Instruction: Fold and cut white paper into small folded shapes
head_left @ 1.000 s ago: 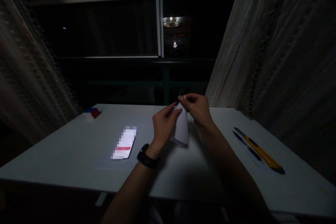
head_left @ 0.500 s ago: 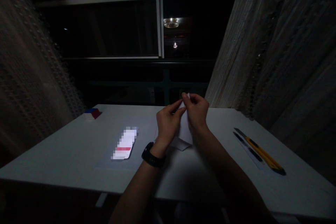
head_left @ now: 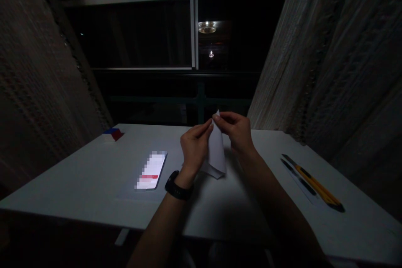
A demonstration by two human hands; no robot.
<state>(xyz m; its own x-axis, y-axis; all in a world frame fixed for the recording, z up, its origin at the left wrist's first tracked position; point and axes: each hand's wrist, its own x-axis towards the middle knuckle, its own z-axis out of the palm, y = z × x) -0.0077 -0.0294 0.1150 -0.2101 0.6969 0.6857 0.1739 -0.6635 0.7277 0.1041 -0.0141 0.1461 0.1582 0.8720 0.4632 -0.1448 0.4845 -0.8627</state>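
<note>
A folded sheet of white paper (head_left: 216, 150) is held upright above the table, its narrow tip at the top and its wider, layered end hanging low. My left hand (head_left: 195, 144), with a dark watch on the wrist, pinches the paper's left edge near the top. The thumb and fingers of my right hand (head_left: 237, 130) are closed on the paper just below its tip. Part of the sheet is hidden behind my left hand.
On the white table (head_left: 94, 184), a lit phone (head_left: 152, 170) lies left of my hands. A blue, red and white cube (head_left: 112, 134) sits at the far left. To the right are a yellow utility knife (head_left: 318, 186) and a dark pen (head_left: 300, 176). Curtains (head_left: 282, 46) flank a dark window.
My left hand has shifted slightly left and away from the right hand, so more of the paper shows between them. The paper's tip has moved a little left. Both hands still grip it.
</note>
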